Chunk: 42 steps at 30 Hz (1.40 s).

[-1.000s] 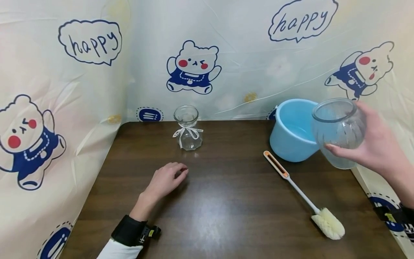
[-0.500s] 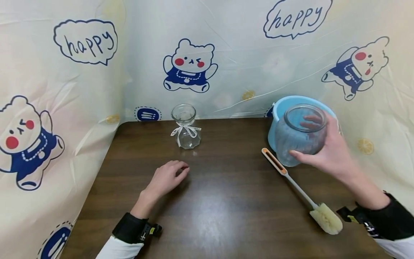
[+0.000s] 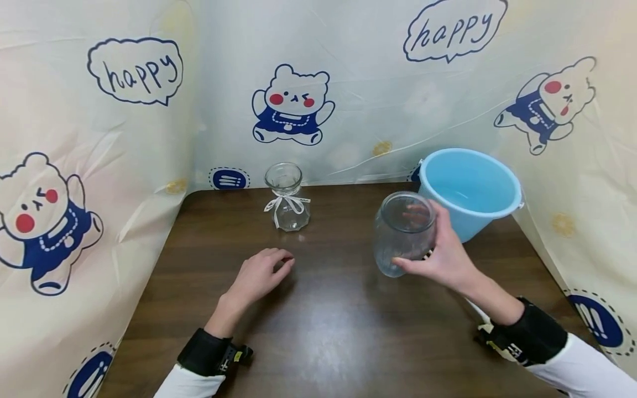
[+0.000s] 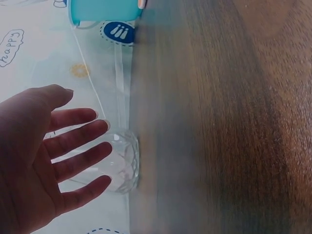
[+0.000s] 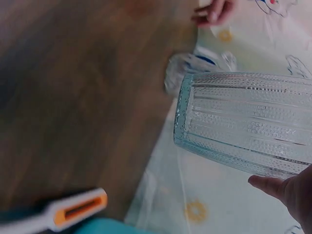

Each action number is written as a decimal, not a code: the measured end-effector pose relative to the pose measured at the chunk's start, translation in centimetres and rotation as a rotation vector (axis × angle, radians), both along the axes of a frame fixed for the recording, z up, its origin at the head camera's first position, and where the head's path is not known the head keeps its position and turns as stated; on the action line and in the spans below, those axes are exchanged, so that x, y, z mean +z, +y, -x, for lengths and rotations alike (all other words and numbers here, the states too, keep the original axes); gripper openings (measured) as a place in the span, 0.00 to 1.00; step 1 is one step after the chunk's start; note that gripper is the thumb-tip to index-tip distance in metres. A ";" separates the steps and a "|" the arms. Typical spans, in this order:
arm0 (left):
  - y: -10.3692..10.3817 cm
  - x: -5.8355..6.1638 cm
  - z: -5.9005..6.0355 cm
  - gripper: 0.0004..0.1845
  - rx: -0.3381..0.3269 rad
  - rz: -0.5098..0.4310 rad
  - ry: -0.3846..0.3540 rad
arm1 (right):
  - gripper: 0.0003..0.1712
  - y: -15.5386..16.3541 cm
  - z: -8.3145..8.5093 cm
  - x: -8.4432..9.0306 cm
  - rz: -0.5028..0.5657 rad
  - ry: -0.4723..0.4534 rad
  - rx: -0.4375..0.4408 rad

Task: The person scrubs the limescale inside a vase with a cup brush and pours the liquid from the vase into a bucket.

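My right hand (image 3: 445, 257) grips a clear glass jar (image 3: 393, 243) round its side, thumb in front and fingers behind. Ribs and a dotted texture show on the jar's wall (image 5: 239, 122) in the right wrist view, its base raised over the table. My left hand (image 3: 259, 273) holds nothing, its fingers relaxed above the table; in the left wrist view its fingers (image 4: 80, 163) are spread and loosely bent. Beyond it, at the table's back, stands a small glass vase (image 3: 291, 213) with a white ribbon bow round its neck.
A light blue bucket (image 3: 473, 188) stands at the back right. A brush lies on the table (image 3: 338, 309); the right arm mostly covers it in the head view, while its orange and white handle (image 5: 78, 209) shows in the right wrist view. A printed cloth (image 3: 368, 88) hangs behind.
My right hand has carried the glass jar leftward, from beside the bucket, across its front, to left of it. The left hand has stayed nearly still.
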State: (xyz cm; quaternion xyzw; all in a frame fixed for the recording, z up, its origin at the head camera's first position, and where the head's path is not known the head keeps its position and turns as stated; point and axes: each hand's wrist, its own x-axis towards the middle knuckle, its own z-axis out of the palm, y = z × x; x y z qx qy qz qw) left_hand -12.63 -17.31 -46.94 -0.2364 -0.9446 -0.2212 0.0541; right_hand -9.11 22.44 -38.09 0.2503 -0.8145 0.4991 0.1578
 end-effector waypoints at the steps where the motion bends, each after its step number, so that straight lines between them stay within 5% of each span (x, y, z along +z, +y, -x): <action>1: 0.0 0.0 0.0 0.09 0.000 0.000 -0.002 | 0.72 -0.3 -0.1 -0.4 -0.005 -0.010 0.005; 22: 0.2 -0.1 -0.2 0.08 0.000 0.000 -0.008 | 0.68 -6.0 0.3 -6.9 0.003 -0.117 -0.018; 42: 0.3 -0.3 -0.3 0.08 0.008 0.000 -0.019 | 0.68 -7.1 0.3 -8.5 -0.004 -0.147 0.040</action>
